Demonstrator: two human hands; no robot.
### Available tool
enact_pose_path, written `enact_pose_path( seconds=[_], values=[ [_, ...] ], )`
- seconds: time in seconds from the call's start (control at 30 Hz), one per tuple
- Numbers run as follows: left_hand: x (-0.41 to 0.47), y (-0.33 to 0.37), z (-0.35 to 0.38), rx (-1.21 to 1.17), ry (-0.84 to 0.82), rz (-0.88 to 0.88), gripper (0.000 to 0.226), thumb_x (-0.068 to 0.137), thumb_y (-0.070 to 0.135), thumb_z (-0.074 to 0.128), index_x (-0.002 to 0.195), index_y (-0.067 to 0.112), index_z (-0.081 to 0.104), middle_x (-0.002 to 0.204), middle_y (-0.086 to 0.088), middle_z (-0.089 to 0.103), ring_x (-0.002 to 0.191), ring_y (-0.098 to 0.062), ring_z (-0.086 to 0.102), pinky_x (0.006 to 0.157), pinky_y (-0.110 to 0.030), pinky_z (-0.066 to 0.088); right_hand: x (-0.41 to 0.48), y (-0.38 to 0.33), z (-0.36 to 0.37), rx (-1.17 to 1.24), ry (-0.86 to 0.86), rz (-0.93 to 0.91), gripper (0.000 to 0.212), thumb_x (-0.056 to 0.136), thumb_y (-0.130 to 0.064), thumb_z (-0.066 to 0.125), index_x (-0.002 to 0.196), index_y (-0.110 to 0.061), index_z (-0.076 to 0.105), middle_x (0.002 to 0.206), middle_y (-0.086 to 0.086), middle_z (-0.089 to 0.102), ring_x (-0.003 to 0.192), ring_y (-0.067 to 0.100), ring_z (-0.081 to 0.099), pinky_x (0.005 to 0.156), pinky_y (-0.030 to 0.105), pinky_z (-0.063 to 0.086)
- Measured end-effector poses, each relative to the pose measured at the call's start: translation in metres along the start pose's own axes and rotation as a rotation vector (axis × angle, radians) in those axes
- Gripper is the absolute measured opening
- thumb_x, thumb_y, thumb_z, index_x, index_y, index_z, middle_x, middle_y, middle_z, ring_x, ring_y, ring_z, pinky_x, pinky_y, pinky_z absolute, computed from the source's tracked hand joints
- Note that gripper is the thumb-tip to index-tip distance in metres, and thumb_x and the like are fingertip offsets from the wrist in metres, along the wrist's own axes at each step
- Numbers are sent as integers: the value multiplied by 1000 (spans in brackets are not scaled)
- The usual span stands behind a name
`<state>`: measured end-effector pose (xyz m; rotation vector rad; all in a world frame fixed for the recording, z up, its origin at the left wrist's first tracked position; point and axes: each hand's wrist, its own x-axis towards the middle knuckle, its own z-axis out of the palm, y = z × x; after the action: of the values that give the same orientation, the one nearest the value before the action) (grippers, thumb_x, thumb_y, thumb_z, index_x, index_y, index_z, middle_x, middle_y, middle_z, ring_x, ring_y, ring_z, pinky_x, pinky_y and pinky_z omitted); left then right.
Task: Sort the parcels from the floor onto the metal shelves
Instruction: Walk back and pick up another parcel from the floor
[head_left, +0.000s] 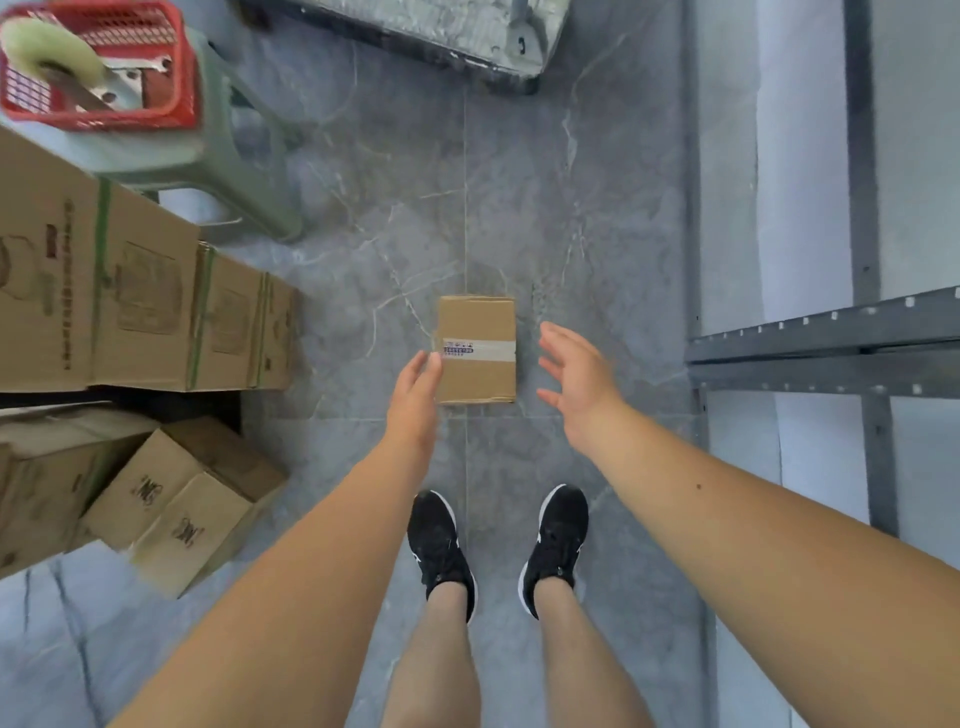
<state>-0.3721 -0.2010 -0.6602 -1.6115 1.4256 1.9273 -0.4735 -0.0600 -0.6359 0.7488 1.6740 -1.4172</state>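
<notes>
Pickup step: 1 parcel (477, 349) on floor between hands. Left hand (415, 400) open, fingertips at its edge; right hand (576, 384) spread, apart. Next: clamp sides, lift toward shelf (831, 338) beyond right hand.

Grey marble-look floor tiles (519, 208) with pale veins fill the middle of the frame, a grout line running down the centre. At the upper left stands a pale green plastic stool (228, 150) carrying a red basket (156, 31) with a tape dispenser (57, 57) in it. Large brown cartons (145, 291) are stacked along the left edge, smaller ones (176, 499) tilted below them. A grey pallet-like platform (426, 31) lies at the top centre. The light is even and soft.
</notes>
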Motion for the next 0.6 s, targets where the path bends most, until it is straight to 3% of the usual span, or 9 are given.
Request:
enact_pose_path(
  seconds=[0.13,0.27,0.37,0.47,0.5,0.6],
  values=[
    [51,-16,6,-15,27,-35,61,108,52,48,163,30,35,167,6,37,155,-18,32,102,-32,27,52,23,7,-26,8,29,26,108,-29,57,133,-22,60,103,-17,62,99,3,59,68,25,45],
    [100,-36,12,-26,29,-29,62,107,50,50,163,27,36,166,6,39,150,-13,36,104,-29,25,104,43,16,-24,14,31,40,108,-30,57,145,-16,57,104,-18,59,119,14,54,73,28,45],
    [134,-47,17,-27,15,-13,61,108,47,50,163,25,36,165,4,41,128,-5,38,103,-28,27,140,54,20,-40,27,29,26,108,-27,56,134,-20,60,97,-18,60,94,3,61,68,22,46],
    [167,-57,22,-26,11,-12,62,107,49,51,163,26,37,163,3,43,124,-6,37,102,-31,29,173,65,24,-50,33,27,16,108,-26,56,124,-22,59,94,-19,60,79,-7,57,58,15,49],
    [178,-60,22,-23,24,-12,62,107,49,51,163,26,37,163,3,43,124,-6,38,101,-31,29,188,70,26,-42,36,25,19,107,-26,58,125,-21,60,96,-18,61,82,-4,60,62,16,50],
    [209,-69,25,-27,83,-4,61,107,49,51,162,25,39,164,2,43,124,-7,40,101,-29,29,226,86,32,-71,44,-22,37,103,-30,64,137,-17,65,116,-10,68,115,13,61,94,31,45]
  ],
)
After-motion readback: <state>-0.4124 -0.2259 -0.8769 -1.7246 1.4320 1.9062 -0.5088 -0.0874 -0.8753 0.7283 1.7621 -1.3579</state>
